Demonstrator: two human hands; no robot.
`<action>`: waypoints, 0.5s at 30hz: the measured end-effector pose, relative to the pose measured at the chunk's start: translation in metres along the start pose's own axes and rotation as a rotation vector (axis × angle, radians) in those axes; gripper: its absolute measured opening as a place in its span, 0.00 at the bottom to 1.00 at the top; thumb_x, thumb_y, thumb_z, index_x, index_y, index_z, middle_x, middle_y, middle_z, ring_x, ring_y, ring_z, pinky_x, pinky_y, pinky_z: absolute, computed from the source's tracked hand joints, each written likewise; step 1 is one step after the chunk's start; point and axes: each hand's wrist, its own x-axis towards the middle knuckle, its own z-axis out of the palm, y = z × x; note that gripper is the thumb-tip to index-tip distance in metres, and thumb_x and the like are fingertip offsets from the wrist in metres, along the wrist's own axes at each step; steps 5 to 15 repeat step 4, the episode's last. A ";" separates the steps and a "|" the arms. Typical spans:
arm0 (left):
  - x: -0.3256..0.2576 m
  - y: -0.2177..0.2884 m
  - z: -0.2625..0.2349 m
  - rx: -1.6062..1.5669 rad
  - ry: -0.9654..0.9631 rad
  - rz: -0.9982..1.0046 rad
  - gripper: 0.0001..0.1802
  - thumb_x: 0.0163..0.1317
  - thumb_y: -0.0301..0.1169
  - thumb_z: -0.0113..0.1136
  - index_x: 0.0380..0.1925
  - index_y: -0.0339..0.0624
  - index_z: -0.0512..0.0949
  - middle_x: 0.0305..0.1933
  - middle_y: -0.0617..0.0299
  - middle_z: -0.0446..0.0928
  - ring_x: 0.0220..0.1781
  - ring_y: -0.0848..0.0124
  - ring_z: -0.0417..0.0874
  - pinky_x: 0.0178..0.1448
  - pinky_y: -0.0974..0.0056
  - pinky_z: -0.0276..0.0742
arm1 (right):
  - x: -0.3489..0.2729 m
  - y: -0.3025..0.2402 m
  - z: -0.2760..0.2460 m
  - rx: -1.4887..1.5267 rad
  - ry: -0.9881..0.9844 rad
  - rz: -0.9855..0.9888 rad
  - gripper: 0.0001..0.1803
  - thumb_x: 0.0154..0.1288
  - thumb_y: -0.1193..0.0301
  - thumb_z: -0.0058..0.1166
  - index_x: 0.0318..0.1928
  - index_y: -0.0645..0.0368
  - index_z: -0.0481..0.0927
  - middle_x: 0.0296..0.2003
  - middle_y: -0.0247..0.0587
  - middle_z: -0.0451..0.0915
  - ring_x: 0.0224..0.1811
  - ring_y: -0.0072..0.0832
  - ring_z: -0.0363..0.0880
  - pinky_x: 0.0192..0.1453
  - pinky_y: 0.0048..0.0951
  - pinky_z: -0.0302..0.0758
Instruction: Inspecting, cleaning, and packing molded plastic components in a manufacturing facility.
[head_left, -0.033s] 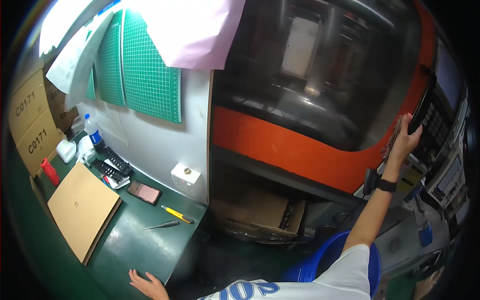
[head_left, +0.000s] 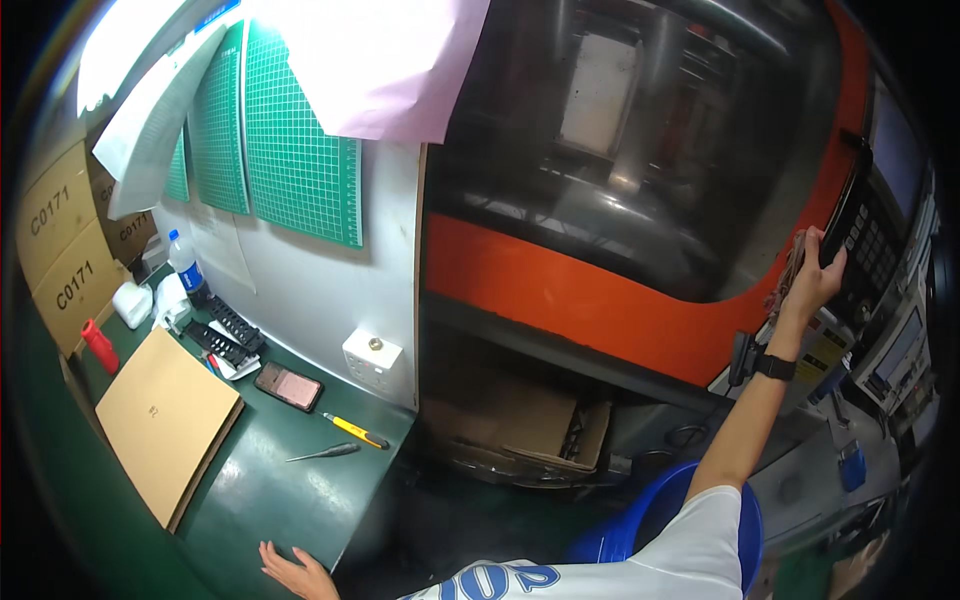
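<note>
My right hand (head_left: pixel 815 277) reaches out to the right, its fingers closed round the lower end of a long black handle (head_left: pixel 850 195) at the edge of an orange machine door (head_left: pixel 560 270). A bunched, greyish-pink cloth-like thing (head_left: pixel 783 285) hangs just beside that hand; whether the fingers touch it I cannot tell. My left hand (head_left: pixel 298 575) rests with fingers apart at the near edge of a green table (head_left: pixel 270 490), holding nothing. On the table lie a grey screwdriver-like tool (head_left: pixel 325 452), a yellow cutter knife (head_left: pixel 356 431), a phone (head_left: pixel 289 386) and a stack of brown cardboard sheets (head_left: pixel 165 425).
A red bottle-like thing (head_left: pixel 99 346), a water bottle (head_left: pixel 185 265) and black plastic parts (head_left: pixel 235 325) stand or lie farther back. Cartons (head_left: pixel 70 275) are piled at the left. A blue bin (head_left: pixel 610 540) stands by my right arm. The machine's control panel (head_left: pixel 870 240) is at the far right.
The lower edge of the white paper sheet hanging at the upper left has swung slightly left. My hands stay practically where they were.
</note>
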 end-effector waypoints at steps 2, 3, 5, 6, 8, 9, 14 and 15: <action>0.001 -0.007 -0.005 -0.035 0.051 -0.057 0.26 0.64 0.26 0.52 0.62 0.31 0.65 0.66 0.46 0.66 0.70 0.49 0.66 0.78 0.45 0.51 | -0.006 -0.017 0.024 0.412 0.152 0.288 0.38 0.65 0.71 0.61 0.70 0.70 0.58 0.44 0.44 0.81 0.40 0.33 0.83 0.47 0.31 0.83; 0.005 -0.012 -0.015 -0.215 0.054 -0.051 0.26 0.63 0.25 0.52 0.62 0.31 0.65 0.66 0.46 0.66 0.69 0.50 0.66 0.77 0.47 0.52 | -0.006 -0.024 0.036 0.514 0.189 0.312 0.40 0.63 0.75 0.61 0.71 0.71 0.56 0.48 0.51 0.79 0.36 0.34 0.83 0.38 0.26 0.84; 0.004 -0.018 -0.032 -0.381 0.074 -0.053 0.27 0.63 0.24 0.52 0.63 0.31 0.64 0.65 0.46 0.66 0.69 0.51 0.67 0.77 0.49 0.53 | -0.024 -0.037 0.064 0.565 0.163 0.350 0.40 0.63 0.75 0.61 0.71 0.71 0.56 0.48 0.51 0.79 0.36 0.34 0.83 0.38 0.26 0.84; 0.004 -0.018 -0.032 -0.381 0.074 -0.053 0.27 0.63 0.24 0.52 0.63 0.31 0.64 0.65 0.46 0.66 0.69 0.51 0.67 0.77 0.49 0.53 | -0.024 -0.037 0.064 0.565 0.163 0.350 0.40 0.63 0.75 0.61 0.71 0.71 0.56 0.48 0.51 0.79 0.36 0.34 0.83 0.38 0.26 0.84; 0.004 -0.018 -0.032 -0.381 0.074 -0.053 0.27 0.63 0.24 0.52 0.63 0.31 0.64 0.65 0.46 0.66 0.69 0.51 0.67 0.77 0.49 0.53 | -0.024 -0.037 0.064 0.565 0.163 0.350 0.40 0.63 0.75 0.61 0.71 0.71 0.56 0.48 0.51 0.79 0.36 0.34 0.83 0.38 0.26 0.84; 0.004 -0.018 -0.032 -0.381 0.074 -0.053 0.27 0.63 0.24 0.52 0.63 0.31 0.64 0.65 0.46 0.66 0.69 0.51 0.67 0.77 0.49 0.53 | -0.024 -0.037 0.064 0.565 0.163 0.350 0.40 0.63 0.75 0.61 0.71 0.71 0.56 0.48 0.51 0.79 0.36 0.34 0.83 0.38 0.26 0.84; 0.004 -0.018 -0.032 -0.381 0.074 -0.053 0.27 0.63 0.24 0.52 0.63 0.31 0.64 0.65 0.46 0.66 0.69 0.51 0.67 0.77 0.49 0.53 | -0.024 -0.037 0.064 0.565 0.163 0.350 0.40 0.63 0.75 0.61 0.71 0.71 0.56 0.48 0.51 0.79 0.36 0.34 0.83 0.38 0.26 0.84; 0.004 -0.018 -0.032 -0.381 0.074 -0.053 0.27 0.63 0.24 0.52 0.63 0.31 0.64 0.65 0.46 0.66 0.69 0.51 0.67 0.77 0.49 0.53 | -0.024 -0.037 0.064 0.565 0.163 0.350 0.40 0.63 0.75 0.61 0.71 0.71 0.56 0.48 0.51 0.79 0.36 0.34 0.83 0.38 0.26 0.84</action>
